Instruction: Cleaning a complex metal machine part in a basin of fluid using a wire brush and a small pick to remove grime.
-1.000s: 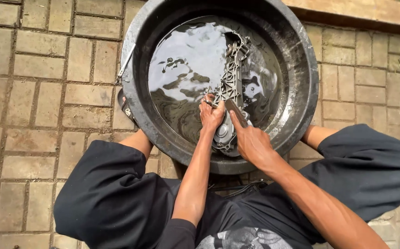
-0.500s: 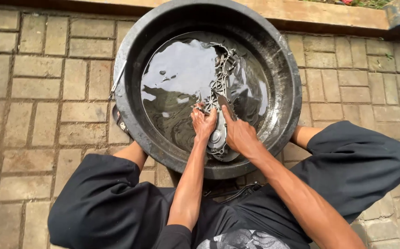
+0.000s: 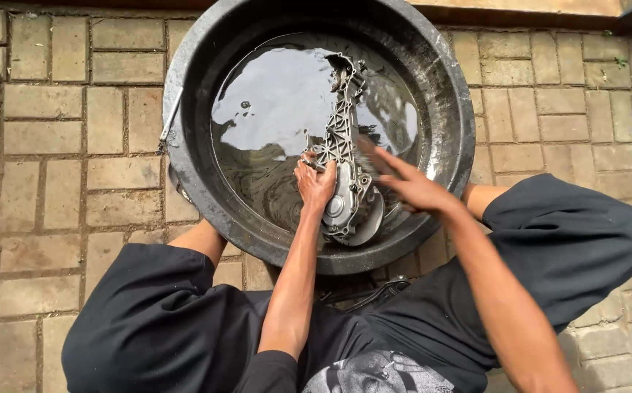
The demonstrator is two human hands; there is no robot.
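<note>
Between both hands, grey metal engine cover [image 3: 343,167], left hand [image 3: 316,182] gripping, right hand [image 3: 410,185] touching

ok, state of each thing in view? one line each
basin: upright on the brick paving, part-filled with dark water
water: rippled, reflecting light
metal cover: tilted, far end in the water, near end by the basin's near wall
left hand: gripping the cover's left edge
right hand: on the cover's right side, blurred

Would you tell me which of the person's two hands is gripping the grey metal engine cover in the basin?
The left hand grips the grey metal engine cover at its edge; the right hand is blurred, fingers stretched across it.
</note>
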